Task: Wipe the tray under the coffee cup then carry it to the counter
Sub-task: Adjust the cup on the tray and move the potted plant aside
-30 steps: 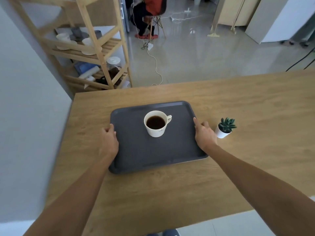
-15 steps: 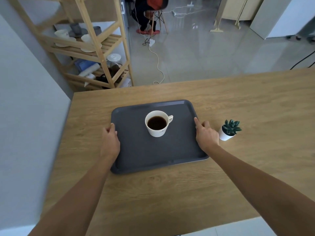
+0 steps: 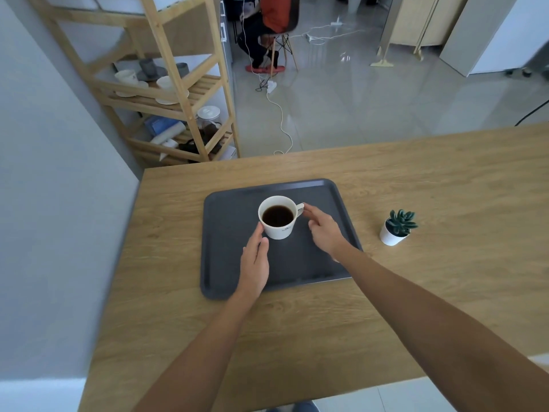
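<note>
A dark grey tray (image 3: 228, 209) lies on the wooden table (image 3: 445, 185). On it stands a white cup (image 3: 280, 230) filled with dark coffee, its handle pointing right. My left hand (image 3: 255, 261) is over the tray with its fingertips touching the cup's lower left side. My right hand (image 3: 323, 230) is over the tray just right of the cup, fingers spread, its fingertips close to the handle. Neither hand grips anything.
A small succulent in a white pot (image 3: 396, 228) stands on the table right of the tray. A wooden shelf (image 3: 178, 93) with cups and saucers is at the back left. A seated person (image 3: 267, 22) and floor cables (image 3: 282, 120) lie beyond the table.
Both hands left the tray's left and right edges and moved inward over the tray to either side of the cup. The tray and the cup stayed in place.
</note>
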The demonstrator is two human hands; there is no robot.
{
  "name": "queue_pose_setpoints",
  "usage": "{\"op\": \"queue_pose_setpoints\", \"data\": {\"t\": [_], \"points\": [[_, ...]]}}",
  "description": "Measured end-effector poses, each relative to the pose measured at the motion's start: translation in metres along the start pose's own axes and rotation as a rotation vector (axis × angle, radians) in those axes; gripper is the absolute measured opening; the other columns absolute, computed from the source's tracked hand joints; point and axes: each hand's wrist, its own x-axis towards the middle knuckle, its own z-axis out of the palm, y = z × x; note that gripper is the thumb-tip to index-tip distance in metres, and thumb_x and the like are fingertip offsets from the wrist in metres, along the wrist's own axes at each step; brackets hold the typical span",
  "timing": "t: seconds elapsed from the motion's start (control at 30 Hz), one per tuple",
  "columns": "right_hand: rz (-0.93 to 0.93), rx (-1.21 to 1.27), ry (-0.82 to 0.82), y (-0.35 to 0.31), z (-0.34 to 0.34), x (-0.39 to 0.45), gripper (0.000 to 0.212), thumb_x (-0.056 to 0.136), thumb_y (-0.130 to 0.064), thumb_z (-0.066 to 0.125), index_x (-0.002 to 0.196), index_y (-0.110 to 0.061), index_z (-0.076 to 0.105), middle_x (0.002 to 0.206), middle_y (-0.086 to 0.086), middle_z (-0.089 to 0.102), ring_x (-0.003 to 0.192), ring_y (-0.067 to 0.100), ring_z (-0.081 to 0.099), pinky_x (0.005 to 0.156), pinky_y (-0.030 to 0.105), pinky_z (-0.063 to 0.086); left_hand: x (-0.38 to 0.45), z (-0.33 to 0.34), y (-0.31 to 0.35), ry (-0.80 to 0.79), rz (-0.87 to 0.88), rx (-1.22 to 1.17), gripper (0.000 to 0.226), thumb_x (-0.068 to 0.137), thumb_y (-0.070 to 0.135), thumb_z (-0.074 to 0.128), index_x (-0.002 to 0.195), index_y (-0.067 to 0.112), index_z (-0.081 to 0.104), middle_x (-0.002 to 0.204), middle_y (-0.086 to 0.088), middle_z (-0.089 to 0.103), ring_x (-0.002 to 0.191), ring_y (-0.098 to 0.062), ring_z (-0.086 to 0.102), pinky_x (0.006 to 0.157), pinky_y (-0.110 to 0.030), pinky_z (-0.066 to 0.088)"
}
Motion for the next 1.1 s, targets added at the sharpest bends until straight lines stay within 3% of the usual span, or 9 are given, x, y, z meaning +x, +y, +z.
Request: {"op": "queue_pose_setpoints", "data": {"t": [0.1, 0.3, 0.4, 0.53, 0.6, 0.73, 0.9, 0.97, 1.1], "points": [[0.027, 0.046, 0.001, -0.001, -0.002, -0.002, 0.052, 0.096, -0.001, 0.030, 0.136, -0.030, 0.046, 0.134, -0.008, 0.058, 0.120, 0.012, 0.049, 0.076, 0.013, 0.039, 0.002, 0.000, 0.003, -0.020, -0.039, -0.063, 0.044, 0.101, 0.028, 0.036, 0.145, 0.025, 0.038, 0.149, 0.019, 0.038, 0.139, 0.003, 0.031, 0.120, -0.037, 0.022], [0.031, 0.065, 0.026, 0.002, 0.001, -0.010, 0.051, 0.095, -0.001, 0.031, 0.134, -0.028, 0.049, 0.131, -0.008, 0.061, 0.128, 0.014, 0.047, 0.097, 0.024, 0.033, 0.004, 0.000, 0.010, -0.065, -0.071, -0.128, 0.045, 0.102, 0.023, 0.034, 0.147, 0.018, 0.033, 0.154, 0.009, 0.033, 0.139, 0.003, 0.027, 0.108, -0.010, 0.022], [0.038, 0.052, -0.001, 0.003, -0.001, -0.015, 0.051, 0.096, -0.002, 0.031, 0.138, -0.028, 0.046, 0.135, -0.009, 0.058, 0.131, 0.014, 0.044, 0.097, 0.024, 0.033, 0.006, -0.005, 0.012, -0.111, -0.105, -0.121, 0.047, 0.102, 0.026, 0.032, 0.149, 0.022, 0.028, 0.157, 0.010, 0.027, 0.142, 0.000, 0.023, 0.113, -0.017, 0.018], [0.071, 0.026, -0.076, 0.000, -0.006, -0.026, 0.055, 0.098, -0.009, 0.034, 0.148, -0.030, 0.026, 0.148, -0.007, 0.044, 0.141, 0.017, 0.032, 0.117, 0.034, 0.025, 0.003, -0.014, 0.021, -0.170, -0.141, -0.028, 0.050, 0.102, 0.033, 0.030, 0.151, 0.028, 0.019, 0.159, 0.013, 0.018, 0.145, -0.003, 0.016, 0.118, -0.024, 0.011], [0.069, -0.015, -0.063, -0.002, -0.007, -0.039, 0.055, 0.100, -0.013, 0.034, 0.150, -0.028, 0.019, 0.153, -0.005, 0.036, 0.143, 0.018, 0.029, 0.116, 0.032, 0.023, -0.010, -0.017, 0.025, -0.144, -0.146, 0.035, 0.051, 0.102, 0.036, 0.030, 0.150, 0.030, 0.018, 0.159, 0.014, 0.017, 0.146, -0.003, 0.013, 0.121, -0.030, 0.008], [-0.015, -0.041, 0.193, 0.003, -0.013, -0.082, 0.047, 0.099, -0.016, 0.040, 0.146, -0.023, 0.034, 0.145, -0.003, 0.047, 0.132, 0.017, 0.045, 0.100, 0.024, 0.036, -0.052, -0.018, 0.018, -0.021, 0.017, 0.290, 0.051, 0.101, 0.033, 0.033, 0.150, 0.021, 0.024, 0.159, 0.007, 0.022, 0.147, -0.008, 0.014, 0.122, -0.043, 0.011], [-0.031, -0.042, 0.575, 0.039, -0.049, -0.122, 0.030, 0.094, -0.012, 0.044, 0.122, -0.015, 0.057, 0.110, 0.006, 0.068, 0.101, 0.025, 0.063, 0.086, 0.034, 0.047, -0.086, 0.017, 0.027, -0.102, 0.243, 0.401, 0.047, 0.101, 0.028, 0.037, 0.146, 0.014, 0.035, 0.152, 0.005, 0.036, 0.143, -0.009, 0.026, 0.119, -0.029, 0.019], [0.039, -0.034, 0.674, 0.055, -0.071, -0.125, 0.026, 0.094, -0.012, 0.043, 0.114, -0.014, 0.059, 0.103, 0.010, 0.068, 0.094, 0.030, 0.062, 0.078, 0.030, 0.041, -0.082, 0.045, 0.039, -0.157, 0.261, 0.377, 0.046, 0.101, 0.027, 0.037, 0.144, 0.012, 0.038, 0.150, 0.003, 0.039, 0.142, -0.011, 0.029, 0.118, -0.028, 0.021], [0.115, -0.023, 0.737, 0.074, -0.114, -0.120, 0.026, 0.094, -0.010, 0.041, 0.113, -0.012, 0.059, 0.110, 0.013, 0.066, 0.103, 0.034, 0.059, 0.082, 0.031, 0.039, -0.067, 0.111, 0.068, -0.251, 0.138, 0.253, 0.043, 0.101, 0.023, 0.038, 0.141, 0.008, 0.042, 0.149, -0.004, 0.042, 0.139, -0.015, 0.035, 0.115, -0.026, 0.023]]}}
